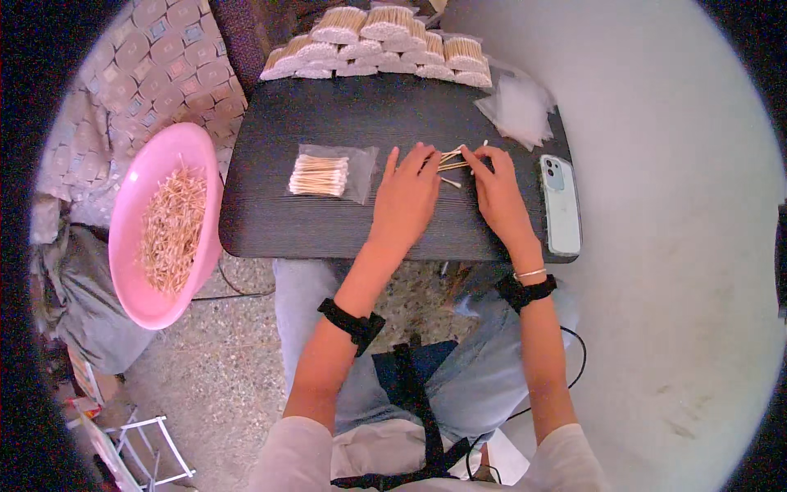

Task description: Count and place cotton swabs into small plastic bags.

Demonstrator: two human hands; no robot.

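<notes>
Several loose cotton swabs (454,166) with wooden sticks lie on the black table (295,230) between my two hands. My left hand (409,190) rests over their left ends, its fingers spread and partly covering them. At the right ends, the thumb and fingers of my right hand (494,178) touch the swabs; whether they pinch any is hard to see. One swab lies apart, slightly below the others. Left of my left hand, a clear plastic bag (363,175) lies flat with a row of cotton swabs (320,174) in it.
Filled swab bags (393,43) are stacked along the table's far edge. Flat clear bags (522,111) lie at the back right, above a phone (561,203). A pink basin (126,246) of loose swabs (175,234) stands at the left. A pale wall (664,246) borders the right side.
</notes>
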